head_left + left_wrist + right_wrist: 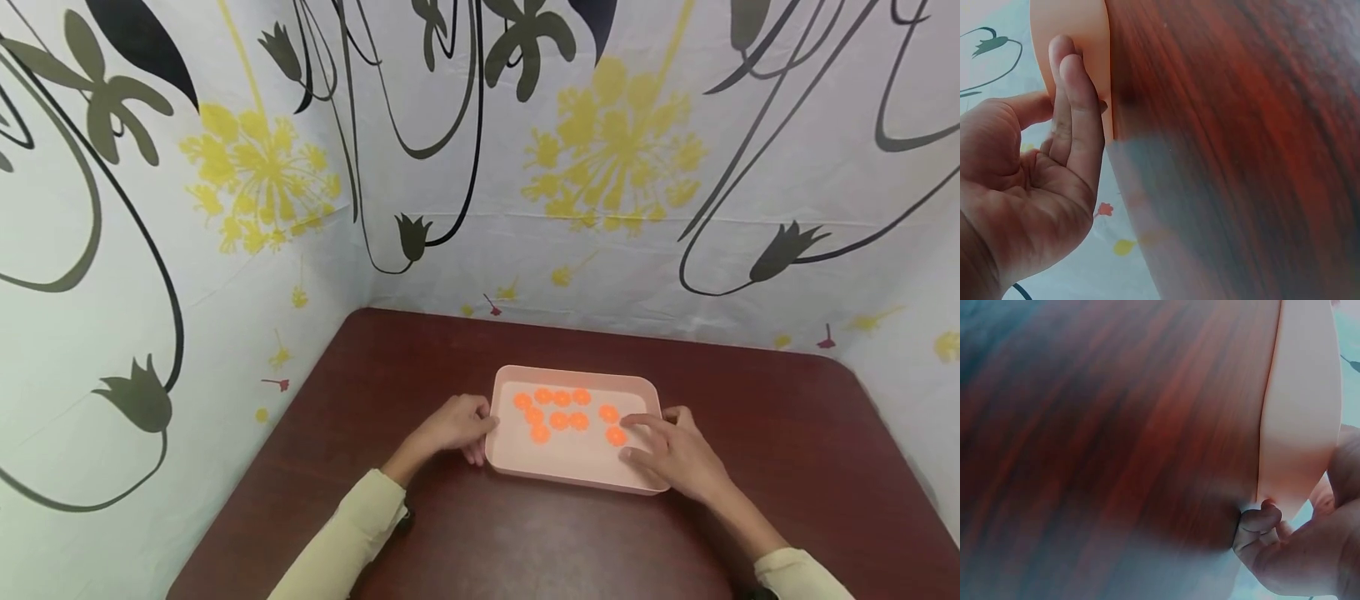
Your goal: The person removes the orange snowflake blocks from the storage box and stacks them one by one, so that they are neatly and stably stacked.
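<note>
A shallow pink tray point(570, 475) with rounded corners lies on the table, several orange flower-shaped pieces point(558, 420) spread on its floor. At the tray's left end my left hand point(459, 423) grips the wall, thumb over the rim and fingers along the outside. The left wrist view shows those fingers point(1080, 100) flat against the outer wall. My right hand point(681, 454) reaches over the right end, index finger and thumb spread apart beside the two rightmost orange pieces. Its other fingers point(1260, 522) curl low by the outer wall in the right wrist view.
The dark red-brown wooden table point(450, 542) extends around the tray. White cloth walls point(450, 183) printed with flowers rise behind and to the left of it.
</note>
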The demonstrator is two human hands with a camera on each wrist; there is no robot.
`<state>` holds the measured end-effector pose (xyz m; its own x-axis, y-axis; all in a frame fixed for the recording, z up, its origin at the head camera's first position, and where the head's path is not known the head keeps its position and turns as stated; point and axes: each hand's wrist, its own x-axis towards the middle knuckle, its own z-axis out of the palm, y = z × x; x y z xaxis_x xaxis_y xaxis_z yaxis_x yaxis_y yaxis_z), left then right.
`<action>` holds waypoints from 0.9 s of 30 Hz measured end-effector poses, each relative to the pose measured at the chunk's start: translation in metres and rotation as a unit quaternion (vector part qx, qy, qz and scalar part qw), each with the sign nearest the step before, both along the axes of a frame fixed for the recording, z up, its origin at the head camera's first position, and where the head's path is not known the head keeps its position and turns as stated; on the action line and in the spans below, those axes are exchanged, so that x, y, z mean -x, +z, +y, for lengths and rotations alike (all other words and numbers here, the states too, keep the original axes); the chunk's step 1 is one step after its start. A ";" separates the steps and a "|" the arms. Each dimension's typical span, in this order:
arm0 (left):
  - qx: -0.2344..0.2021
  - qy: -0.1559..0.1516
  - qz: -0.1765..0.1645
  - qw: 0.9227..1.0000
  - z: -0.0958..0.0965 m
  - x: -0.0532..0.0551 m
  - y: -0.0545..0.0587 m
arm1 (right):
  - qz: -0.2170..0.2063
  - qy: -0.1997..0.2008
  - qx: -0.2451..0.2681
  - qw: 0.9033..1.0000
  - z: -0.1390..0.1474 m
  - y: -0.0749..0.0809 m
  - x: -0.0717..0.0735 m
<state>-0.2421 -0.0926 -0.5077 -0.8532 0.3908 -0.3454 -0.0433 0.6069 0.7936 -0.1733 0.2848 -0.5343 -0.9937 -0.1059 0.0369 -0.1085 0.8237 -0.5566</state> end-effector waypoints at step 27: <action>-0.009 -0.034 -0.003 0.999 0.001 0.005 -0.004 | 0.002 -0.067 -0.043 0.997 -0.019 0.001 0.004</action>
